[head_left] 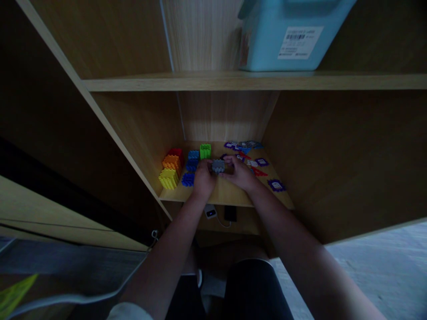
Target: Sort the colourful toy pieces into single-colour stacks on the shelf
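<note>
Grey block [218,166], over the shelf's [231,193] middle
The left hand [204,178] grips it, its fingers partly hidden; whether the right hand [241,173] grips too, I cannot tell. Open room lies toward the front edge.

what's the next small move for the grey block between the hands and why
Probably place the grey notched plastic block beside the bright green notched plastic stack: it sits between the left hand and right hand, while the yellow notched plastic stack and green one stand sorted by colour on the wooden shelf.
</note>
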Available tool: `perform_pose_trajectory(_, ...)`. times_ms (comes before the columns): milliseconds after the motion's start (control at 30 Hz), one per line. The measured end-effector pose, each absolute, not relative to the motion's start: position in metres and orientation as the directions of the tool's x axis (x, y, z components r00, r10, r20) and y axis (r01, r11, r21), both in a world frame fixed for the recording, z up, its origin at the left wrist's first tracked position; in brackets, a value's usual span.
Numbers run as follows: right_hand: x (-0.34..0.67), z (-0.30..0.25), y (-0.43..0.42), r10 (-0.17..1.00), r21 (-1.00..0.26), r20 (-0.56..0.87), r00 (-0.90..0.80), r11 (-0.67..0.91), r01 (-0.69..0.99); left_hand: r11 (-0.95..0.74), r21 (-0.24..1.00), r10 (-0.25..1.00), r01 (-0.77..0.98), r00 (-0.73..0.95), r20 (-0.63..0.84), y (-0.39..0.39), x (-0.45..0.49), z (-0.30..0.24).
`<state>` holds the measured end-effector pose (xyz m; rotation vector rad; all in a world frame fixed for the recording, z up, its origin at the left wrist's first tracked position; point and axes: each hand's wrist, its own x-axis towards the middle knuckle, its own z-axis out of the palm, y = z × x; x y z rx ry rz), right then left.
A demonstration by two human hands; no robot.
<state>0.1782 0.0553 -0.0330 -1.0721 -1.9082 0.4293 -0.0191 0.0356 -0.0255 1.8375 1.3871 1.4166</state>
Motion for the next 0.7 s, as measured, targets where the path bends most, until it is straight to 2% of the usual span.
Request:
perform_pose_trajectory(133,0.177,-0.025,0.05,0.817,-0.622,0.542,-0.196,0.548,0.559,-0.406,0.78,0.876,0.476,-0.039,0.48,0.034,-0.019,-0.024)
perform_pose_trajectory(267,0.182,-0.019,0.049,0.795,-0.592,0.604,-0.049,0.489,0.64,-0.392,0.768,0.872,0.507,-0.061,0.486,0.033,-0.018,-0.021)
perform_pose_trajectory(533,0.223,-0.024,0.101,0.735,-0.509,0.634,0.24,0.163,0.845,-0.381,0.788,0.879,0.484,-0.076,0.472,0.035,-0.017,-0.025)
perform_pose_trajectory(633,0.246,-0.015,0.133,0.813,-0.495,0.533,0.234,0.075,0.866,-0.38,0.8,0.881,0.465,-0.083,0.466,0.034,-0.017,-0.026)
perform_pose_trajectory(700,0.259,-0.006,0.152,0.866,-0.506,0.494,0.08,0.211,0.837,-0.376,0.806,0.885,0.456,-0.081,0.459,0.034,-0.017,-0.025)
